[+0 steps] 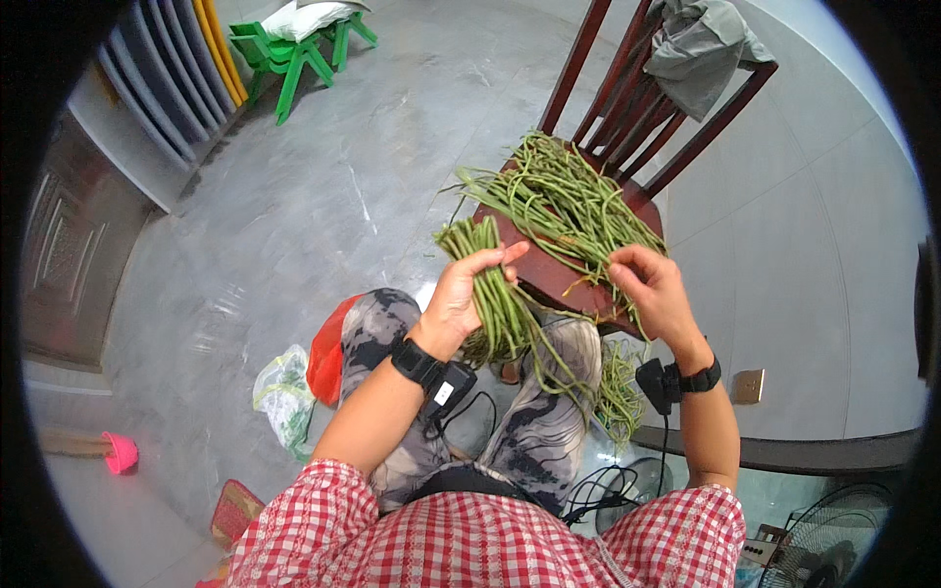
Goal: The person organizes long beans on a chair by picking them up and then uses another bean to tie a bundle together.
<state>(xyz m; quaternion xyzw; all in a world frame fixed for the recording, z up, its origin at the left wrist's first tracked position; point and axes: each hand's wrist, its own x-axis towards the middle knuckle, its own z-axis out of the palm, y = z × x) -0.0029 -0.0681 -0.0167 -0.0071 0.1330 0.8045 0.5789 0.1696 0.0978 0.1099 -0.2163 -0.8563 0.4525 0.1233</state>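
Observation:
A thick bundle of long green beans (500, 312) is held in my left hand (459, 294), its cut-looking ends standing above my thumb and the rest hanging between my knees. More long beans (566, 191) lie in a loose pile across the seat of a dark red wooden chair (537, 257). At the near right edge of that pile is my right hand (650, 283), its thumb and index finger pinched together at thin bean ends. A few stray beans trail from the bundle over my right thigh.
Loose beans (620, 393) lie low beside my right knee. A red bag (331, 349) and a clear plastic bag (287, 397) are left of my legs. Grey cloth (698, 55) hangs on the chair back. Black cables (606, 489) and a fan (831, 544) are at lower right.

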